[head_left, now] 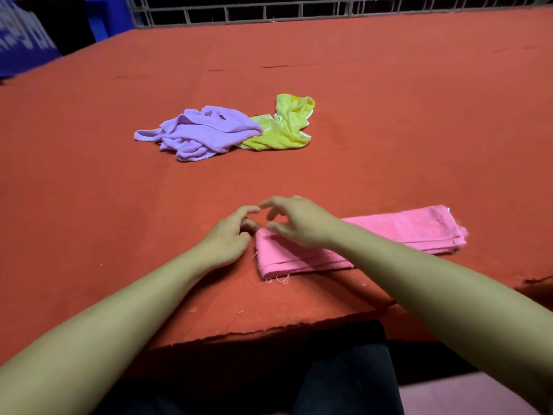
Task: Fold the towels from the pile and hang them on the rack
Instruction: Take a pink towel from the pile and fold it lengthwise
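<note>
Pink towel (pixel 389 235) lies folded into a long strip under and right of the hands. Left hand (pixel 229 236) sits at its left end, fingers loosely curled, grip unclear. Right hand (pixel 294 224) hovers over that end, fingers relaxed, holding nothing. Looks mid-fold; next likely pinch this end and fold it across. Purple towel (pixel 199 133) and yellow towel (pixel 282 125) wait crumpled beyond the hands.
</note>
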